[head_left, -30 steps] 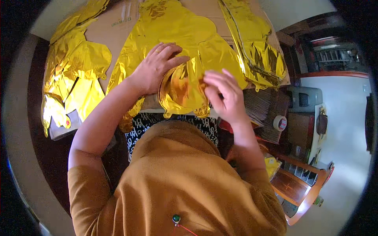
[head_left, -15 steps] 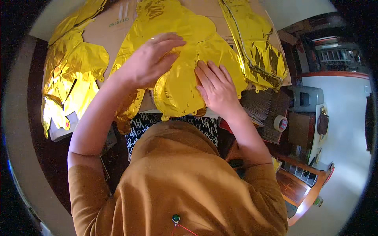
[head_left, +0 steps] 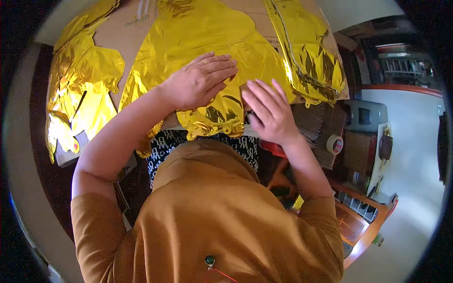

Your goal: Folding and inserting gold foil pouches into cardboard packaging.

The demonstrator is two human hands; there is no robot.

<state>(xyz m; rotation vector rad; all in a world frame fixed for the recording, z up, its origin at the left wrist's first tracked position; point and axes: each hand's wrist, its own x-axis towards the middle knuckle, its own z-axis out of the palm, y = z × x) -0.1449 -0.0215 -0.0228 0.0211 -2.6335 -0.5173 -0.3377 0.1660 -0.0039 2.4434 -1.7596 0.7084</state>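
A flat, uninflated gold foil balloon (head_left: 203, 35) with small tabs along its rim lies in front of me, its near lobe hanging over the table edge towards my lap. My left hand (head_left: 200, 80), a ring on one finger, rests flat across the middle of the foil with fingers outstretched. Just to its right, my right hand (head_left: 272, 113) is open, fingers slightly spread, beside the right edge of the near lobe. Whether its fingertips touch the foil I cannot tell. Neither hand grips anything.
More gold foil lies at the left (head_left: 89, 70), and a folded gold foil piece (head_left: 306, 52) at the right, on brown cardboard (head_left: 127, 28). To the right stand stacked cardboard sheets (head_left: 325, 137), a tape roll (head_left: 334, 144), a grey plastic case (head_left: 365, 115) and a wooden chair (head_left: 351, 226).
My left hand has moved right and down onto the foil. My right hand has shifted slightly right and nearer to me, off the foil's middle. The near lobe now looks more creased.
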